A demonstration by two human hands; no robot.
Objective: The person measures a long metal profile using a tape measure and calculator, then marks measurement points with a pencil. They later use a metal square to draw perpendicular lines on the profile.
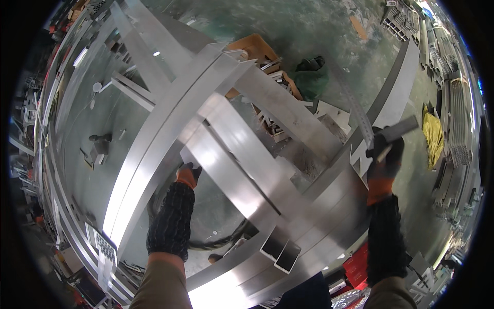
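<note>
Left hand: the left hand (189, 175), in a dark and orange glove, is partly hidden by the edge of a broad crossbar (224, 167); I can't tell whether its fingers press on the metal or merely sit beside it.
Right hand: over at the right end of the frame, the right hand (385, 159) is closed around a metal square (401, 129), with a short pale stick (383, 153) also showing at the fingers.
Square's blade: smeared by blur, it runs up and away from the glove, its far tip fading into the floor.
Metal frame: the big silvery metal frame (164, 118) spans the middle in front of the person, its near rail (319, 247) blurred on the right and glaring white toward the bottom edge, where it is cut off.
Tube ends: two hollow rectangular tube ends (280, 250) face up at the near rail, dark inside.
Brown box: beyond the crossbars, an open brown box (254, 46) is partly covered by the frame; its contents are hard to read.
Offcut box: nearer, a second box (293, 87) holds a jumble of metal pieces, half hidden by a bar.
Floor: worn green floor (339, 26), with a dark hose (221, 244) curving beneath the frame.
Room: stacked metal profiles (458, 121) line the right, beside a yellow bundle (432, 136); red boxes (357, 265) sit low near the right sleeve.
</note>
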